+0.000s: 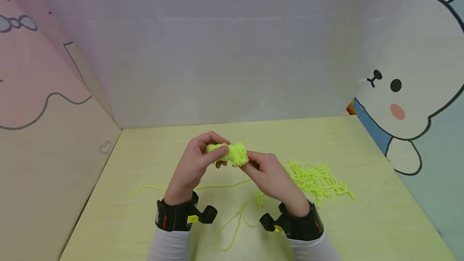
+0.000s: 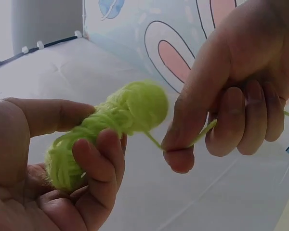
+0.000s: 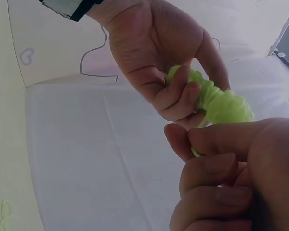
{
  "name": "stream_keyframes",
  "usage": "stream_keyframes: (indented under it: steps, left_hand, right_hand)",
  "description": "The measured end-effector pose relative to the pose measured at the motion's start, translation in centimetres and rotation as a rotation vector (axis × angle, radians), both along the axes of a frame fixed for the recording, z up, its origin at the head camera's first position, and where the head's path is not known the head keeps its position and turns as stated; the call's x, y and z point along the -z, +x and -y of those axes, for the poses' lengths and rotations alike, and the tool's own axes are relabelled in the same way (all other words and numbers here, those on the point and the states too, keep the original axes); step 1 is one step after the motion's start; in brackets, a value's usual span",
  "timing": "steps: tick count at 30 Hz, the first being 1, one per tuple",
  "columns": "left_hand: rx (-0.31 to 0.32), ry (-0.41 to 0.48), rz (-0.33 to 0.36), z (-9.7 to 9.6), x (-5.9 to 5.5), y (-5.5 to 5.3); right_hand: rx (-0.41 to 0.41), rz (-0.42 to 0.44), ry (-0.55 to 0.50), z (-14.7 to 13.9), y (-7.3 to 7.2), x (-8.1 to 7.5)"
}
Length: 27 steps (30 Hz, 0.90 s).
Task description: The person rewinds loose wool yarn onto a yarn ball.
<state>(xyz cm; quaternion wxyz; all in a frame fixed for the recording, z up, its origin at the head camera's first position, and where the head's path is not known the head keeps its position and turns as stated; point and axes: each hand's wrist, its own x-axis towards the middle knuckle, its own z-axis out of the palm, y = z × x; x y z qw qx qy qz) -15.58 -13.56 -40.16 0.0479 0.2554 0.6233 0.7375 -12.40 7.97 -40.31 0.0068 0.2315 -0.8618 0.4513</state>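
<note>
A small bundle of neon yellow-green yarn (image 1: 237, 155), wound thick at both ends and narrower in the middle, is held above the table. My left hand (image 1: 193, 162) grips it, thumb on the near side and fingers curled around it, as the left wrist view shows. Close to the bundle's right end, my right hand (image 1: 270, 174) pinches the yarn strand (image 2: 155, 140) between thumb and forefinger. That strand runs from the bundle through the right hand's curled fingers (image 2: 245, 120) and out the other side.
On the pale yellow table (image 1: 145, 228), a tangled heap of the same yarn (image 1: 317, 180) lies to the right. Loose yarn loops (image 1: 228, 237) lie between the forearms, and one strand (image 1: 145, 187) stretches left. White cloth (image 1: 232, 51) and cartoon-printed panels (image 1: 409, 71) surround the table.
</note>
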Motion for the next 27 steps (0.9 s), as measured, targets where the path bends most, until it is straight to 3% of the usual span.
stream_keyframes:
  steps: [4,9,13,18,21,27]
  left_hand:
    - [0.088,-0.095,0.014,0.1,-0.2,-0.1]
    - [0.145,-0.249,-0.021,0.5,-0.2,-0.2]
    - [0.203,-0.31,-0.064,0.9,-0.1,-0.3]
    - [0.265,-0.377,-0.094,1.0,0.1,-0.2]
    - [0.234,-0.453,-0.114,0.9,0.3,-0.1]
    - [0.064,-0.629,-0.187,0.1,0.8,-0.4]
  right_hand:
    - [-0.003,-0.012,0.023,-0.7,-0.4,-0.1]
    - [-0.024,0.044,0.067,-1.6,-0.7,-0.3]
    - [-0.025,0.102,0.061,-2.2,-1.0,-0.3]
    - [0.015,0.114,0.013,-2.3,-1.0,-0.3]
    - [0.031,0.097,-0.004,-2.3,-0.7,-0.4]
    - [0.082,0.057,-0.004,-1.7,0.0,-0.9]
